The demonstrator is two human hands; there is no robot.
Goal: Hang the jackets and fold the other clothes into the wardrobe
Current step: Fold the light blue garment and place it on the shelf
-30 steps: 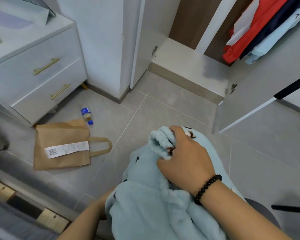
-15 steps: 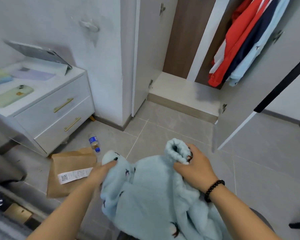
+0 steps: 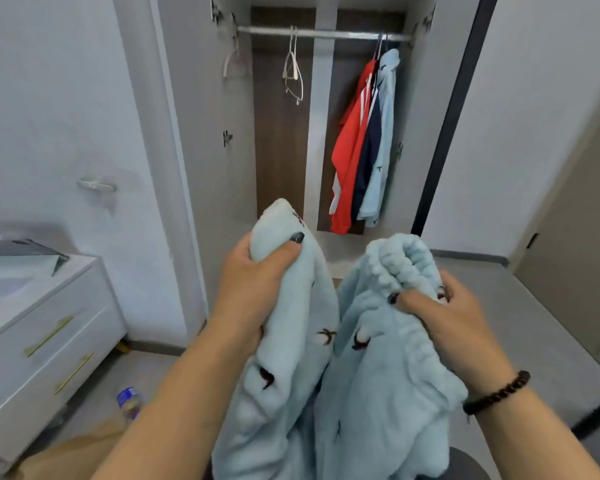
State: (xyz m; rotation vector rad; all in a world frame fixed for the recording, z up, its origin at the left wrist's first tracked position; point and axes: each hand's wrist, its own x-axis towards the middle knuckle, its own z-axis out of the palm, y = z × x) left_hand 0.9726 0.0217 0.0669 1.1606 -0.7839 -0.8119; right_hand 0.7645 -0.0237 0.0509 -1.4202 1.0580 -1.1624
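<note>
A fluffy light-blue garment with small dark bird marks (image 3: 364,382) hangs in front of me, held up by both hands. My left hand (image 3: 253,282) grips its upper left part, thumb over the fabric. My right hand (image 3: 444,313) grips a bunched, ribbed edge at the upper right. Straight ahead the wardrobe (image 3: 201,140) stands open. On its rail (image 3: 326,33) hang a red jacket (image 3: 347,161), a navy jacket (image 3: 368,157) and a light-blue jacket (image 3: 383,140) at the right. Empty hangers (image 3: 293,69) hang at the left and middle of the rail.
A white drawer unit with gold handles (image 3: 45,344) stands at the left, a box on top. A plastic bottle (image 3: 129,401) and a brown paper bag (image 3: 66,455) lie on the grey tiled floor below it. The wardrobe's right door (image 3: 444,109) stands open.
My view has risen from the floor to the wardrobe rail. Both hands lifted the blue garment higher and spread it apart; my left hand now grips its top.
</note>
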